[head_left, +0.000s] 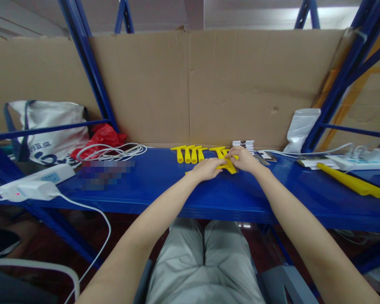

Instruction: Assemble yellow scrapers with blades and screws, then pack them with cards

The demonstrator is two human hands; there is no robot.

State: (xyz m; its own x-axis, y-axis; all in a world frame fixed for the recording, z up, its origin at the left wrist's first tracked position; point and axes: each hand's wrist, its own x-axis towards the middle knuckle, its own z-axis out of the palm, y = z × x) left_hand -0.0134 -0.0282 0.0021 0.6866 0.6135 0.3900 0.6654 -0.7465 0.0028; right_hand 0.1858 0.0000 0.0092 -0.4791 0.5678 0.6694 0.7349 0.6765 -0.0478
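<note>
Both hands meet over the blue shelf top (158, 181), at a yellow T-shaped tool (230, 167). My left hand (207, 169) is closed around the tool, whose handle end shows just left of the hand. My right hand (242, 158) has its fingertips pinched at the tool's wide head, where a thin dark edge shows. Behind my left hand stands a row of several yellow T-shaped tools (187, 155). More of them (218, 151) are just behind the hands, partly hidden.
Small white packs (243, 145) are stacked at the back. Coiled white cable (126, 150), a red bag (104, 136) and a power strip (47, 179) lie at the left. A long yellow piece (351, 180) and another power strip (357, 162) are at the right.
</note>
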